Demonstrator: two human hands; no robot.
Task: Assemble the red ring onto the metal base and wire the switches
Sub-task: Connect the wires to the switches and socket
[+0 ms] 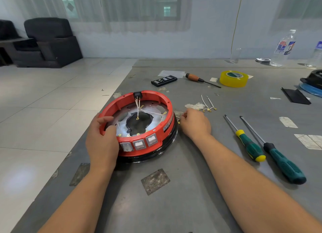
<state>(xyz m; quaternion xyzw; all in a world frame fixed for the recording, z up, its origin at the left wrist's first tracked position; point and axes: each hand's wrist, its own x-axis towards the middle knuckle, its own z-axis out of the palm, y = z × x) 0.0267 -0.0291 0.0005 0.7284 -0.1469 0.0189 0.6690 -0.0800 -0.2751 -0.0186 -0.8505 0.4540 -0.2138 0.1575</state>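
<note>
Red ring [122, 102] sits on the metal base [156, 110] near the left edge of the grey table [183, 206], with a black rim [167, 145] showing beneath it. Three switches [139, 144] face me on the ring's near wall; a black socket [137, 94] sits on its far wall, white wires [138, 107] running from it into the middle. My left hand [102, 138] grips the ring's near-left wall, thumb over the top edge, fingers curled inside. My right hand [196, 123] rests on the table just right of the ring, fingers curled and pinching a small brass-tipped wire end [185, 114]. Loose wires [208, 104] lie just beyond it. Two green-handled screwdrivers [268, 149] lie to the right; a yellow tape roll [233, 78], a wooden-handled screwdriver [200, 79] and a bit case [164, 80] lie farther off.
</note>
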